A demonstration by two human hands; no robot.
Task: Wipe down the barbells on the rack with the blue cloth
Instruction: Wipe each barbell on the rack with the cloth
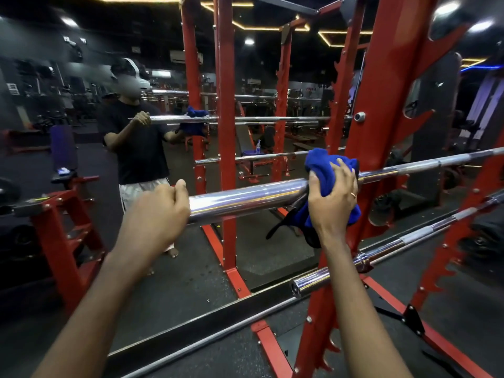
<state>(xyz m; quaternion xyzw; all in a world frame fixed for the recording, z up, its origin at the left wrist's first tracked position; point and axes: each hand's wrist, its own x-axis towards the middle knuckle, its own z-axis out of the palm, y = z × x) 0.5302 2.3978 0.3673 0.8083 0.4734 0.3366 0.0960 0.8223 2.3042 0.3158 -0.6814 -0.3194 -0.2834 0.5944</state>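
A chrome barbell (245,199) is laid across the red rack (362,148), a bunched blue cloth (327,173) is draped over its sleeve, and a second barbell (381,257) is racked lower.

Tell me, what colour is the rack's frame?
Red: the rack uprights are red in the head view, the only view.

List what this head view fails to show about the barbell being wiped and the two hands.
- Upper barbell: its near end is hidden by the left hand.
- Bar under the blue cloth: covered by the cloth and the right hand.
- Lower barbell: partly hidden behind the right forearm.
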